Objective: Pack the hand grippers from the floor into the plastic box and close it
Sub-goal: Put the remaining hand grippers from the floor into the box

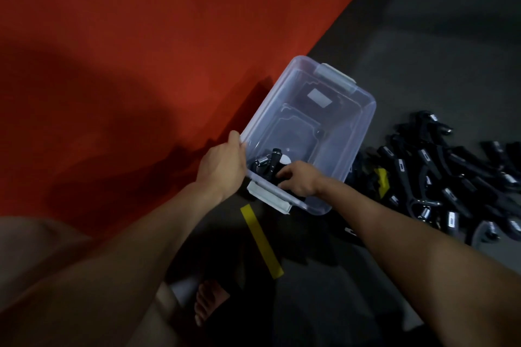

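Your forearms fill the lower frame, both bare, reaching forward over the grey floor. Bare foot at bottom centre, yellow tape on the floor just beyond it. Your left hand is curled over the near-left rim of the box, thumb on the rim, fingers closed on the wall. Box is clear plastic, no lid on it, grey latches at both ends; it looks tilted toward you, far end against the edge of the red mat. Your right hand is inside the near end of the box, fingers bent down onto a black gripper with a steel spring; whether they pinch it or only rest on it, cannot tell. Pile of grippers lies on the floor just right of the box.
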